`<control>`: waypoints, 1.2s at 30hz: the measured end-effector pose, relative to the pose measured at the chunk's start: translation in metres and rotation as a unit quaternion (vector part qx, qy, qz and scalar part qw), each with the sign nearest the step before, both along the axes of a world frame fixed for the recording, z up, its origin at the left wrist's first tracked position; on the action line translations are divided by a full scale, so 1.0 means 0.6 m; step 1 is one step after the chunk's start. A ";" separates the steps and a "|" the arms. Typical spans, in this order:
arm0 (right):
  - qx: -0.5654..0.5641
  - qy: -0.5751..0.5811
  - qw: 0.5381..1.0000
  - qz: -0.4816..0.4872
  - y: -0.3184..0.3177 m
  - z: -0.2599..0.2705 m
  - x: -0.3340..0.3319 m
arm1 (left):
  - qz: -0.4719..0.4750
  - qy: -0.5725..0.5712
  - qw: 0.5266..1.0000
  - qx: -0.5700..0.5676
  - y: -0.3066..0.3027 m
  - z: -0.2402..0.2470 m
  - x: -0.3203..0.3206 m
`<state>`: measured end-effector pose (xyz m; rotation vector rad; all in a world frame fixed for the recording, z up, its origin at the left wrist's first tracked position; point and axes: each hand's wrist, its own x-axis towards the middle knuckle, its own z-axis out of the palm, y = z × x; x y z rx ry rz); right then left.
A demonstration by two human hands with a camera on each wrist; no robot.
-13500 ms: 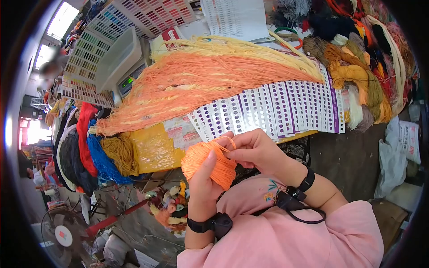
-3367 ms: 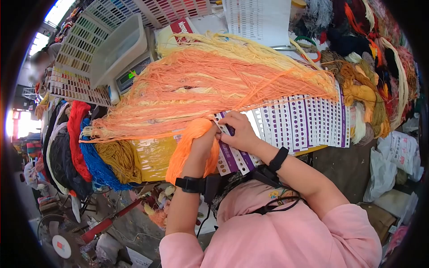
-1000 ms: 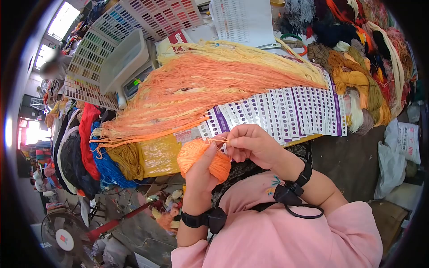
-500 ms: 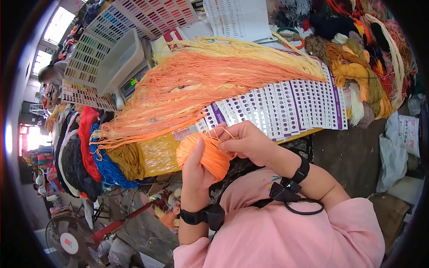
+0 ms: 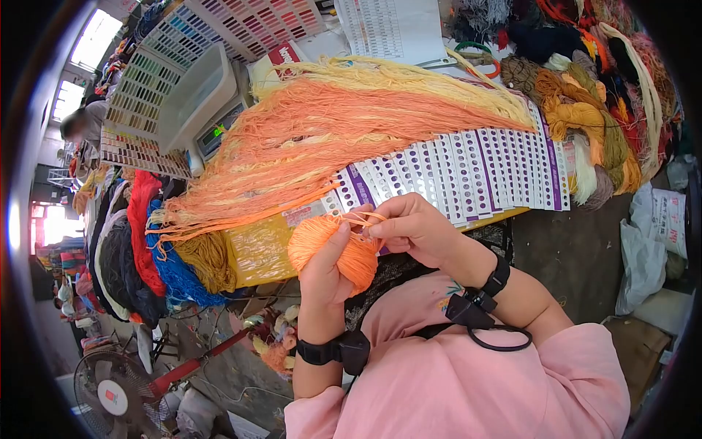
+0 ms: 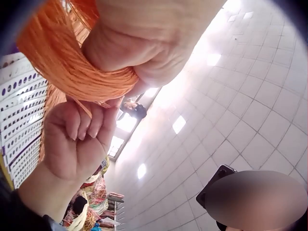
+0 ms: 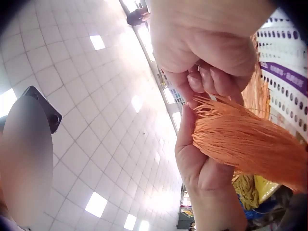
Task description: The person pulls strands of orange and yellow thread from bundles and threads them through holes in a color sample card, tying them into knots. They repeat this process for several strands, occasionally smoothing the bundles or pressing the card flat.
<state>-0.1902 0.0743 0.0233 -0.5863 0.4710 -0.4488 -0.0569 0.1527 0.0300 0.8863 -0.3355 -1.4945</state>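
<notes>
A bright orange yarn bundle [image 5: 333, 252] is gripped in my left hand [image 5: 326, 272], the thumb lying over its top. My right hand [image 5: 417, 230] pinches a thin orange strand at the bundle's upper right, close to the left fingertips. In the left wrist view the orange yarn [image 6: 72, 62] loops around the left hand [image 6: 139, 43], with the curled right hand [image 6: 77, 134] beneath. The right wrist view has the yarn [image 7: 245, 139] fanning out from the left hand [image 7: 207, 163], and the right hand [image 7: 207, 53] meeting it at the fingertips.
Long orange and yellow strands [image 5: 329, 124] lie across the table over punched cards [image 5: 453, 175]. A scale [image 5: 216, 132] and colour charts [image 5: 142, 95] stand at the back left. Coloured skeins [image 5: 146, 241] hang left; more skeins [image 5: 585, 117] lie right. A fan [image 5: 111, 395] is lower left.
Both hands were over the cards 3.4 seconds ago, with the yarn hanging from the left forearm; now they hold it nearer the body. Over the last half second the right hand has shifted slightly right.
</notes>
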 end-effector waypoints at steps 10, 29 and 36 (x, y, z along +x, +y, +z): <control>0.056 -0.043 0.997 -0.008 -0.004 -0.010 -0.004 | 0.039 0.034 0.999 -0.013 0.002 0.007 -0.006; -0.031 0.063 0.997 -0.022 0.002 0.016 0.025 | -0.014 -0.009 0.999 -0.044 0.009 0.008 -0.003; -0.011 -0.123 0.987 -0.106 -0.014 0.002 0.007 | 0.075 0.125 0.988 -0.054 0.017 -0.025 0.047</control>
